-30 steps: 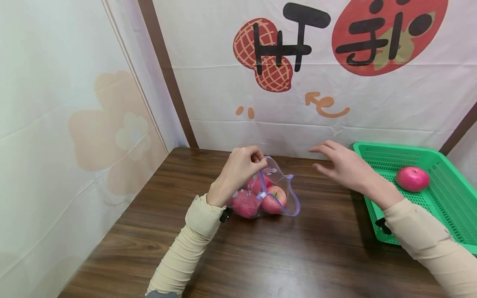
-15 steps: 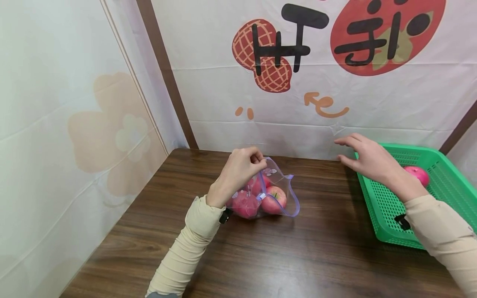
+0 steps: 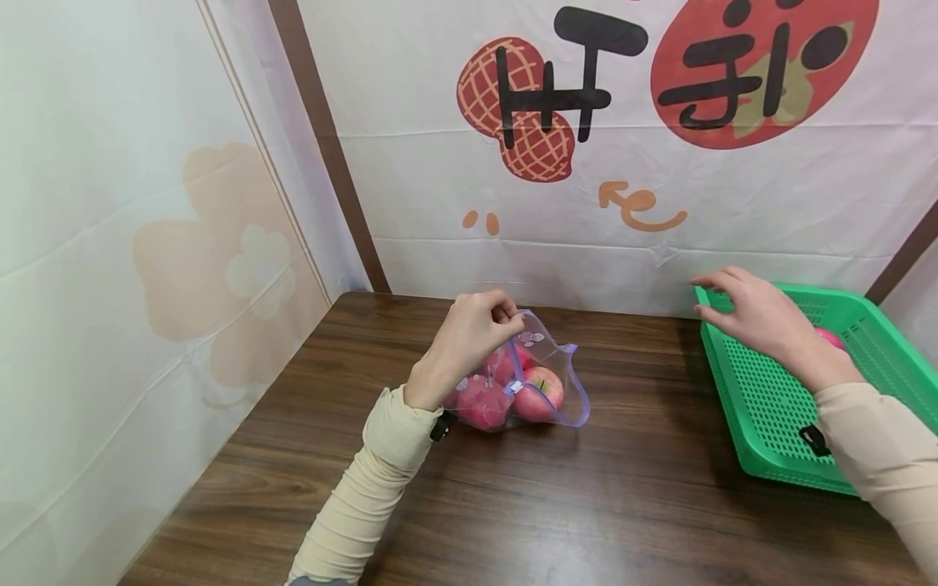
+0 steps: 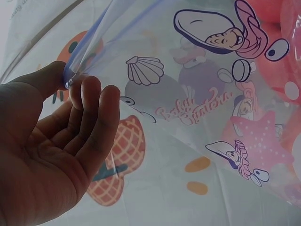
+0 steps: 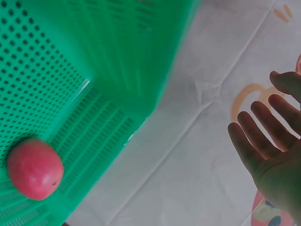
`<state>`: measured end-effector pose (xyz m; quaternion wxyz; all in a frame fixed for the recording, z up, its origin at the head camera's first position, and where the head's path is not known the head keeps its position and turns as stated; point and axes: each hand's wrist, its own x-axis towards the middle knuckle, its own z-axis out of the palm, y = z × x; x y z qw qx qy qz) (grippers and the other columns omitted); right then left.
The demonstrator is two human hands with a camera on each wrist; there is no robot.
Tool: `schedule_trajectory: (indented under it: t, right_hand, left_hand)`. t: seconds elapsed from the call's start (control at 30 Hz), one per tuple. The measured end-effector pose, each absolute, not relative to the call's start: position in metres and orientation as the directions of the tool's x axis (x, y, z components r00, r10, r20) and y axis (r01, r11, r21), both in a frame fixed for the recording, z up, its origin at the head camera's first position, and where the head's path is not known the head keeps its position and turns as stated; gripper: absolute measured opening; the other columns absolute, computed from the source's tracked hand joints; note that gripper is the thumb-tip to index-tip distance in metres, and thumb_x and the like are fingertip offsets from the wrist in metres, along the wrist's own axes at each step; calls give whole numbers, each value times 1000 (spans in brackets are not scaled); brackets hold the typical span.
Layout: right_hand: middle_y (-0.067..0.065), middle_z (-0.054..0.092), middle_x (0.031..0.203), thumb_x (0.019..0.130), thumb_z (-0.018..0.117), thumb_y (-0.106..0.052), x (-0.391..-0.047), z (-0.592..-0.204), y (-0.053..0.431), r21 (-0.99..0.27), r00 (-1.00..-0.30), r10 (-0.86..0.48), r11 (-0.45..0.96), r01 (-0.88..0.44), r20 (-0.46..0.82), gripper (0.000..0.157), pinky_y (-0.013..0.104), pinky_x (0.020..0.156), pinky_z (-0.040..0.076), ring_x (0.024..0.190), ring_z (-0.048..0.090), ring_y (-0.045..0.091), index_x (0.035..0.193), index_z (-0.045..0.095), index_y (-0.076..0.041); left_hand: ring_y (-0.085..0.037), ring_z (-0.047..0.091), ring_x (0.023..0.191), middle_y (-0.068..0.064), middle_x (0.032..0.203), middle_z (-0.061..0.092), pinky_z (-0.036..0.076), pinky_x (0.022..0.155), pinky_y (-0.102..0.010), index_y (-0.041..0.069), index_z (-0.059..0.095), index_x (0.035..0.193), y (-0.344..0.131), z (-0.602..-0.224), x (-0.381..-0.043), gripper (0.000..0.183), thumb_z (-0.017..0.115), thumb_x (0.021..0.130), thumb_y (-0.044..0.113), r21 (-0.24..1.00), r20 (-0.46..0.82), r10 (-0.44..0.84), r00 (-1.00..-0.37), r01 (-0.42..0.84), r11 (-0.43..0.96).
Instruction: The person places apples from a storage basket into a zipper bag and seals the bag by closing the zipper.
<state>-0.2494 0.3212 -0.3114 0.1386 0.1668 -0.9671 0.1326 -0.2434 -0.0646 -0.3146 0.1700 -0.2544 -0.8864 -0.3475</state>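
In the head view my left hand (image 3: 475, 330) pinches the upper edge of a clear zip bag (image 3: 544, 335) with a purple rim. Thumb and forefinger grip that edge in the left wrist view, where the bag's film (image 4: 188, 89) carries printed shells and a starfish. Several apples are in the bag, one apple (image 3: 539, 394) lying near its gaping mouth. Over the left side of a green basket (image 3: 740, 439) hovers my right hand (image 3: 762, 317), fingers spread and holding nothing. A pinkish-red fruit (image 5: 35, 168) lies in the basket, mostly hidden by the right arm in the head view.
The brown wooden table (image 3: 586, 505) extends in front of the bag and basket. Behind it hangs a white printed cloth (image 3: 440, 179), with another pale cloth (image 3: 110, 366) along the left side.
My right hand has moved rightward from beside the bag to over the basket's left side, covering more of the fruit. The left hand and the bag have stayed in place.
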Motion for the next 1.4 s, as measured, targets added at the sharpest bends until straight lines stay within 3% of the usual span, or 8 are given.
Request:
schedule_trajectory:
  t: [0.6, 1.0, 1.2, 1.4]
  right_hand:
    - [29, 52, 130, 95, 63, -20, -259, -330, 377, -250, -940, -238, 921, -298, 244, 46, 65, 90, 41, 116, 51, 47, 132, 54, 5]
    - [37, 48, 129, 98, 59, -29, -265, -352, 421, -238, -977, -181, 950, -205, 116, 56, 68, 89, 40, 115, 48, 53, 136, 47, 10]
    - [39, 50, 125, 95, 61, -22, -266, -363, 437, -220, -977, -176, 955, -199, 119, 51, 66, 85, 43, 108, 53, 53, 131, 50, 13]
    - [41, 46, 127, 93, 61, -19, -266, -369, 448, -205, -983, -162, 963, -178, 92, 51, 71, 88, 40, 113, 45, 57, 130, 50, 14]
  left_hand:
    - [-6, 51, 61, 5, 65, 60, 42, 57, -21, 14, 68, 76, -65, -315, -243, 6, 66, 82, 12, 523, 479, 335, -811, 570, 633]
    - [-7, 50, 60, 4, 64, 59, 41, 57, -21, 13, 68, 76, -65, -313, -242, 7, 65, 82, 12, 518, 483, 339, -807, 576, 633]
    - [-6, 51, 60, 4, 65, 60, 42, 57, -21, 13, 69, 77, -65, -314, -242, 6, 66, 82, 13, 520, 478, 340, -810, 572, 634]
    - [-7, 51, 60, 4, 65, 60, 42, 57, -21, 13, 69, 76, -65, -315, -242, 6, 66, 82, 13, 523, 481, 332, -812, 569, 635]
